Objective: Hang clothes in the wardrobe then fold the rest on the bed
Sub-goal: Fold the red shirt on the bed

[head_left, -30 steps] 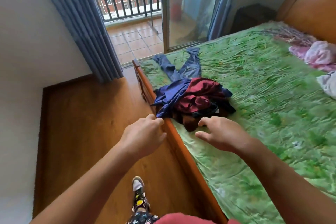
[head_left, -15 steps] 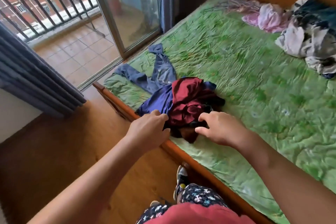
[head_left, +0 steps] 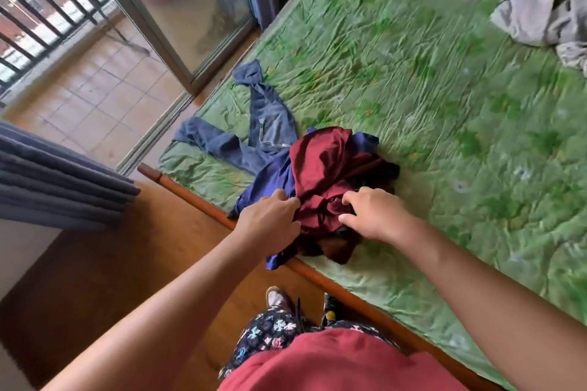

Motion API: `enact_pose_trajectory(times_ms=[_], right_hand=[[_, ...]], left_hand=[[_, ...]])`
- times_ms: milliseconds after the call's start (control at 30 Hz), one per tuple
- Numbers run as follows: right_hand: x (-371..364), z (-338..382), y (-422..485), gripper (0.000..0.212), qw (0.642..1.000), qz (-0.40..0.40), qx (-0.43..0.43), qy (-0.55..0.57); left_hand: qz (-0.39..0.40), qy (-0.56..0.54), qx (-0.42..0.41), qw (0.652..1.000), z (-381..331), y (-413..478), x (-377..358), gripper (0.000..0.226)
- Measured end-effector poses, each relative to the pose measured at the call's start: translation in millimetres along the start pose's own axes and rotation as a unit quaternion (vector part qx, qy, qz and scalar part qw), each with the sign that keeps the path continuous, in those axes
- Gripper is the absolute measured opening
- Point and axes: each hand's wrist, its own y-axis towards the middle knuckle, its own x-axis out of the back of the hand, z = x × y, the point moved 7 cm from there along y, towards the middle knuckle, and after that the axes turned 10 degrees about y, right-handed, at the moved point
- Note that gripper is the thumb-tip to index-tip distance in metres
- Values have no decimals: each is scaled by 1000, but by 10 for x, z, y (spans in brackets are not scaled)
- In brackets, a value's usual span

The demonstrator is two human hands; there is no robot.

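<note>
Maroon garment [head_left: 320, 165] lay bunched atop blue clothes [head_left: 270, 168] at near edge of bed [head_left: 444, 105], close to its foot corner. Left hand [head_left: 270, 219]: fingers curled, pinching maroon cloth. Right hand [head_left: 371, 216]: fingers half-bent on same cloth, thumb apart; grip unclear. Pale heap [head_left: 536, 13] at bed's far side.

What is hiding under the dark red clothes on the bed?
A blue garment pokes out left of the dark red garment, black cloth on its right, a brown piece at the near edge. Anything deeper is covered.
</note>
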Motion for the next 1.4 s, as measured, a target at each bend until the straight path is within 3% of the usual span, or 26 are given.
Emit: enact_pose_trajectory(times_ms=[133,333,467,533,633,733,867,933,1033,1100,1167,1267,1400], right_hand=[[-275,-198,516,45,999,22,-41,16],[-1043,-456,1085,43,990,101,-97,30],[-1469,-534,1323,50,979,141,-136,45],[-1539,-542,1403,50,981,113,-153,47],[-1398,-559,1470,33,981,-44,-150,115],[-1183,-692,1411,25,906,-171,-215,322],[-861,-827,1289,33,793,-242,-273,489],[-577,-781,1176,26,746,-273,-267,545],[-62,-649,988,19,711,-306,-242,585],[323,-596,847,18,718,-319,-223,577],[737,-585,662,20,756,-328,-205,529],[1288,-550,374,26,841,-315,-173,404],[1630,-392,17,22,893,-275,-159,318]], left_hand=[[37,-5,-24,999,97,673,-319,37],[151,33,-77,985,229,1629,-1113,37],[193,59,-180,963,31,1950,-1512,40],[210,80,-233,946,-116,2011,-1665,42],[243,86,-259,931,-233,2068,-1860,49],[225,32,-230,946,-196,2163,-1887,44],[119,-116,-119,979,95,2302,-1576,21],[68,-223,-44,972,332,2333,-1306,16],[33,-369,9,929,584,2289,-794,20],[23,-476,29,878,705,2225,-363,31],[5,-547,36,836,800,2160,133,40],[-41,-597,2,801,798,2040,986,42],[-99,-618,-102,774,492,1761,1981,42]])
